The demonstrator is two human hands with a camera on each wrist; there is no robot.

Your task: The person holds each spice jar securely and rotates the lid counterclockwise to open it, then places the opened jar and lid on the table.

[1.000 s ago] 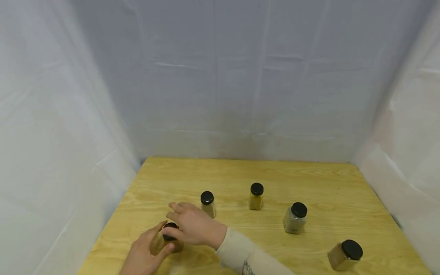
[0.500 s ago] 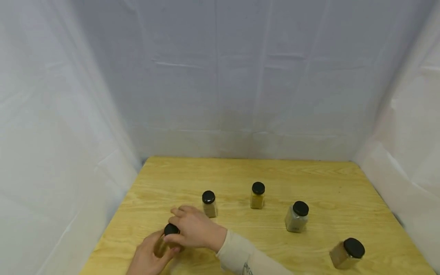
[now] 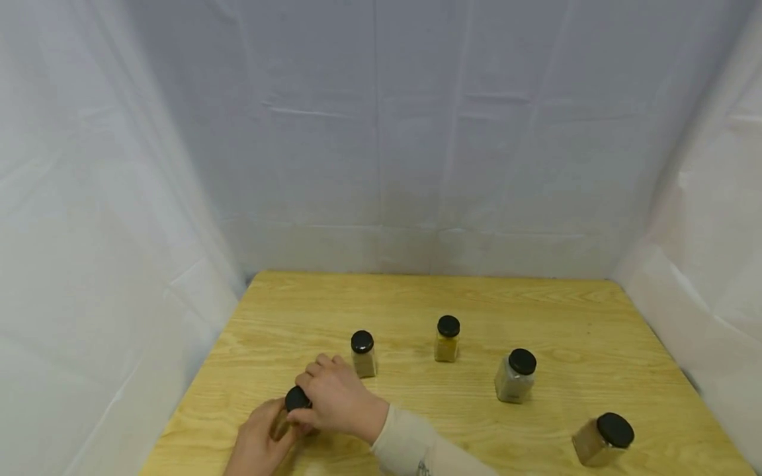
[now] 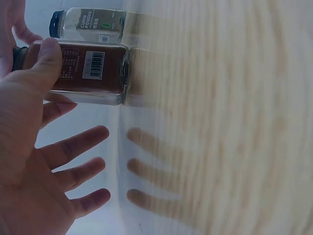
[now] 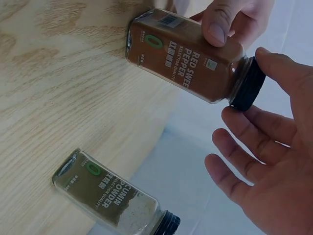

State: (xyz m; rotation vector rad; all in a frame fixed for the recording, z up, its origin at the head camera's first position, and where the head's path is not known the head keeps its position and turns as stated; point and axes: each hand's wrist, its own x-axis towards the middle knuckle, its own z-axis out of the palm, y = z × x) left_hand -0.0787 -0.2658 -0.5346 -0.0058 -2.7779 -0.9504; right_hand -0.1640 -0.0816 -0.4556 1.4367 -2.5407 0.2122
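A square glass spice jar of red sweet pepper (image 5: 188, 56) stands upright at the table's front left. Low on its body, my left hand (image 3: 260, 437) pinches it between thumb and forefinger; the left wrist view shows the other fingers spread out beside it. My right hand (image 3: 340, 400) holds the jar's black lid (image 5: 249, 84) by the rim with thumb and forefinger, its remaining fingers loosely bent. Just beyond the right hand is a cumin powder jar (image 5: 110, 192), partly filled, its black cap on. In the head view the hands hide most of the red jar's body.
More black-lidded jars stand across the wooden table (image 3: 369, 297): one with yellow powder (image 3: 446, 347), a pale one (image 3: 513, 383), and a brownish one (image 3: 595, 444) at the front right. White sheeting (image 3: 381, 132) hangs behind and at both sides.
My left hand has moved slightly right and its thumb and forefinger have come in against the jar. My right hand's spread fingers have drawn in around the lid.
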